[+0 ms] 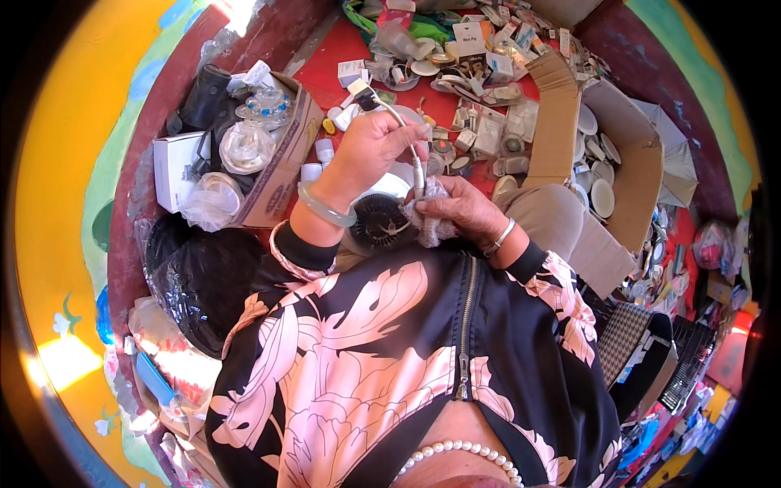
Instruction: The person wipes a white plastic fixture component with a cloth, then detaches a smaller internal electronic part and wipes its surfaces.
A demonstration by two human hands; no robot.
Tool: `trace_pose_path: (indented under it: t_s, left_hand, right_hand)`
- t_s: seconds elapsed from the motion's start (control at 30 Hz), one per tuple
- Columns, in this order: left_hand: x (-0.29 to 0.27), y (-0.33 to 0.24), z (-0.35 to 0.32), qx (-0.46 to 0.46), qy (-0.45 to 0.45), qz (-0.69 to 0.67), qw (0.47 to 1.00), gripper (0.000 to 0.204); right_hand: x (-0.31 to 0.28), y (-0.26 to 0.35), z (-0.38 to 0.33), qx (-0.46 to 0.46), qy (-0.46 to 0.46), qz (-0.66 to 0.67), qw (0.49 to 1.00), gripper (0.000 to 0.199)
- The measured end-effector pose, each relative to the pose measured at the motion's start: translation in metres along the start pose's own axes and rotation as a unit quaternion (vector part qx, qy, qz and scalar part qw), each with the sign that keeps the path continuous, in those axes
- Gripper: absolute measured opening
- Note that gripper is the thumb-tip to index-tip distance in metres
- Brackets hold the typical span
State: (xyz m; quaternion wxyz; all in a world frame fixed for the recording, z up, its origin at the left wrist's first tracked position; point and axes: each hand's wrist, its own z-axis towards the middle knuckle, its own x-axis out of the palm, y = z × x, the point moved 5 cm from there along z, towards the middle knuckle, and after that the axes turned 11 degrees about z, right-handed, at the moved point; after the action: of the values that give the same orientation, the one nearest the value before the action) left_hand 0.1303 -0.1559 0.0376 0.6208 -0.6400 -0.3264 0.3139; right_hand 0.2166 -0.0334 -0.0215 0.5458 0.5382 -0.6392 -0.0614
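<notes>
My left hand (pixel 370 150) pinches a thin whitish cable (pixel 392 112) between thumb and fingers. The cable's upper end carries a dark and white plug-like piece (pixel 364 94), held above the hand. Lower down, a pale cylindrical connector (pixel 419 175) on the cable runs into my right hand (pixel 470 210). That hand is closed round a crumpled grey-white cloth (pixel 435 213), pressed about the connector's lower end. Just under my hands, at my lap, lies a round black finned piece (pixel 379 220) with light wires across it; part of it is hidden by my sleeve.
To the left stands a cardboard box (pixel 289 154) with glass-like fittings and bagged parts, beside a black plastic bag (pixel 203 276). An open carton (pixel 630 163) of white discs is at the right. Small boxes and lamp parts (pixel 480 73) crowd the red ground ahead.
</notes>
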Motion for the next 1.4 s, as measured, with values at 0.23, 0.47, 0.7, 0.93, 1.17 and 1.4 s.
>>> trace_pose_path:
  t_s: [0.23,0.47,0.7,0.93,1.17,1.4]
  left_hand:
    - [0.004,0.007,-0.004,0.0,0.074,-0.064,0.995,0.029]
    - [-0.005,0.008,-0.003,-0.075,0.033,0.024,0.996,0.018]
    - [-0.01,0.01,-0.002,-0.076,-0.002,0.079,0.994,0.014]
    - [-0.008,0.003,-0.003,-0.059,-0.025,0.168,0.984,0.014]
    - [-0.001,-0.004,-0.01,-0.052,-0.013,0.116,0.992,0.014]
    - [0.007,-0.002,-0.012,-0.049,-0.006,0.125,0.991,0.014]
  right_hand:
    - [-0.006,0.001,0.0,-0.03,-0.008,0.068,0.997,0.026]
    - [-0.022,0.027,-0.013,-0.065,-0.008,0.12,0.991,0.034]
    - [-0.037,0.054,-0.032,-0.176,-0.116,-0.016,0.977,0.029]
    - [0.03,0.049,-0.035,-0.134,-0.042,-0.033,0.99,0.024]
    - [0.013,0.023,-0.01,-0.082,-0.106,0.071,0.988,0.022]
    - [0.016,0.022,-0.003,-0.066,-0.077,-0.023,0.995,0.024]
